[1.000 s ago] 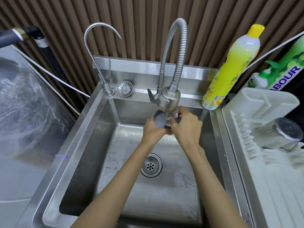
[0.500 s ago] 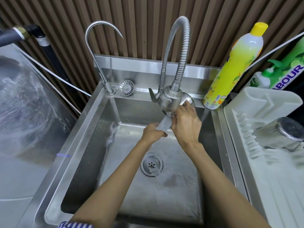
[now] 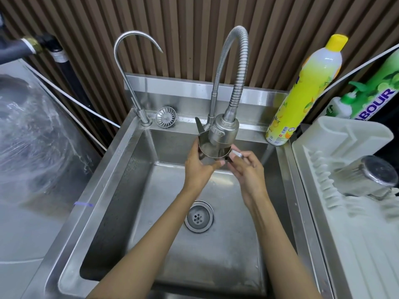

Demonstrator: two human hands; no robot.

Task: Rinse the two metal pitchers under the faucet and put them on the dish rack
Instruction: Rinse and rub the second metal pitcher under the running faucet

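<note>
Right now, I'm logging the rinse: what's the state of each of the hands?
Left hand: grips the metal pitcher by its body, under the faucet.
Right hand: pinches the same pitcher's handle.

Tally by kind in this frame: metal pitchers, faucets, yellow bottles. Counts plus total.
Metal pitchers: 2 (held pitcher, racked pitcher)
Faucets: 2 (flexible faucet, slim faucet)
Yellow bottles: 1 (yellow bottle)
Total: 5

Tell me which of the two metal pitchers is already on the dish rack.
The pitcher lying on its side on the white dish rack. The left hand and right hand hold the other pitcher under the faucet.
</note>
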